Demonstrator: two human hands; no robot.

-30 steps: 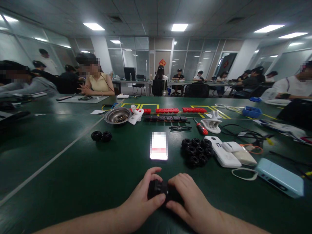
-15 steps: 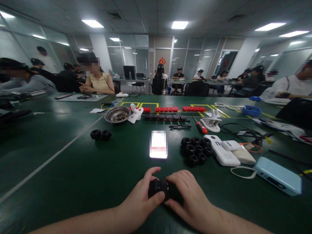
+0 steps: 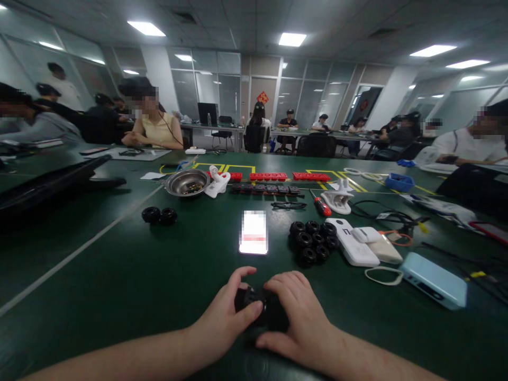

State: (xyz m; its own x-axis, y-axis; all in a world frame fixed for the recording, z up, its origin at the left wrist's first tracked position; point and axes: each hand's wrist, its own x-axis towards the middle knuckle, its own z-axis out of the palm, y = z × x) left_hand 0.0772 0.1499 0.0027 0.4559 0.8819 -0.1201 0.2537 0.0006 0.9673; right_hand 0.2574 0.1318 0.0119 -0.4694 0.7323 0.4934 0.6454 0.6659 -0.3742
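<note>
Near the table's front edge, my left hand (image 3: pixel 228 312) is closed around a black wheel-like part (image 3: pixel 254 301), thumb on its near side and index finger raised. To its right, my right hand (image 3: pixel 304 317) is open, thumb and fingers spread apart beside the part, nothing seen between them. Beyond the hands lies a phone (image 3: pixel 253 233) with a bright screen. A cluster of several black wheels (image 3: pixel 313 241) sits right of it. Two more black wheels (image 3: pixel 159 215) stand together on the left.
A metal bowl (image 3: pixel 187 182) holds small pieces. Red trays (image 3: pixel 268 177), a dark strip of parts (image 3: pixel 266 189), black glasses (image 3: pixel 288 205) and a screwdriver (image 3: pixel 320 205) lie farther back. White power bank (image 3: pixel 353 246), light-blue box (image 3: pixel 434 280) and cables are right. Other people sit around.
My right hand has opened, its thumb and fingers moving away from the black wheel-like part. My left hand still holds it. The view has shifted slightly, and a dark object appears at left.
</note>
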